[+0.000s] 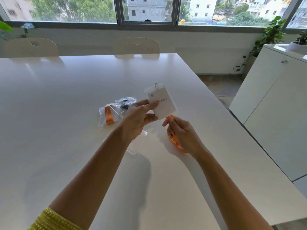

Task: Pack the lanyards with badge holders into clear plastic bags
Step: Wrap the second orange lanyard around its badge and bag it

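Badge holder (162, 102) is held up off the table (66, 97), just right of frame centre, tilted with its clip end toward 12 o'clock. White card inside, printed side facing the camera. Left hand (138, 119) pinches its left edge: thumb on the face, fingers closed behind. Orange lanyard (177, 143) runs out from the holder's bottom edge toward 5 o'clock. Right hand (181, 132) is closed around that strap just below the holder, and the rest loops down under the wrist.

Flat empty clear bag (138, 143) lies on the table below the left hand, mostly hidden by the forearm. Two packed bags sit at 9 o'clock from the holder: one with an orange lanyard (108, 116), one with dark contents (125, 103), touching or overlapping.

Step, as I read it: gathering this set before bagging. Strap looks loose, not yet folded.

Next move calls for:
- bundling the strap against the holder
- freeing one hand to open the empty bag
- sliding holder plus strap in together so no loop snags the mouth
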The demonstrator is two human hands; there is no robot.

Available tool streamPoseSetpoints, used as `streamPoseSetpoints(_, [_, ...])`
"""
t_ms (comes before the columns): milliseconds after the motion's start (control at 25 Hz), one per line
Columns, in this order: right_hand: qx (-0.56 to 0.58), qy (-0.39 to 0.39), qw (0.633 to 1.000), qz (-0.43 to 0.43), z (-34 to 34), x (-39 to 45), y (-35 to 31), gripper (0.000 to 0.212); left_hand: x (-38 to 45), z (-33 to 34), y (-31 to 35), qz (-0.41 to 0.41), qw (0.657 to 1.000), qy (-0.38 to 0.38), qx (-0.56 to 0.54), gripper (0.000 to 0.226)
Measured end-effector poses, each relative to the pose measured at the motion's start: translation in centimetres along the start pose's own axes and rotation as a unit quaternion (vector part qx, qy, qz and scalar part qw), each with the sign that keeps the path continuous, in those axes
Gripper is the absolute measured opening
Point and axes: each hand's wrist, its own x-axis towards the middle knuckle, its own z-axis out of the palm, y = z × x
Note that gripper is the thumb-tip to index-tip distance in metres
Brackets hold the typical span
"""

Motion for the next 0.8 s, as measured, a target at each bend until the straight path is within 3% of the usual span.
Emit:
streamPoseSetpoints(160, [-0.045, -0.009, 0.999, 0.009, 0.3, -0.2, -0.3, 0.036, 0.2, -0.9, -0.6, 0.109, 0.983, 0.123, 0.080, 0.012])
streamPoseSetpoints(320, [-0.018, -0.018, 1.000, 0.010, 0.4, -0.1, -1.2, 0.040, 0.0, -1.3, -1.2, 0.268, 0.910, 0.204, 0.241, 0.013])
streamPoseSetpoints(440, [0.009, -0.015, 0.999, -0.040, 0.4, 0.2, -2.6, 0.042, -0.4, -1.8, -1.4, 0.365, 0.840, 0.173, 0.363, 0.013])
streamPoseSetpoints(520, [0.032, 0.000, 0.995, -0.091, 0.3, 0.3, -3.8, 0.042, -0.6, -2.2, -1.5, 0.387, 0.812, 0.145, 0.413, 0.015])
streamPoseSetpoints(720, [0.037, 0.085, 0.984, -0.151, -0.1, 0.2, -6.3, 0.036, -1.2, -2.7, -1.3, 0.395, 0.773, 0.122, 0.481, 0.023])
streamPoseSetpoints(800, [0.042, 0.098, 0.979, -0.172, -0.6, 0.6, -6.8, 0.031, -1.2, -3.4, -1.2, 0.386, 0.781, 0.090, 0.482, 0.022])
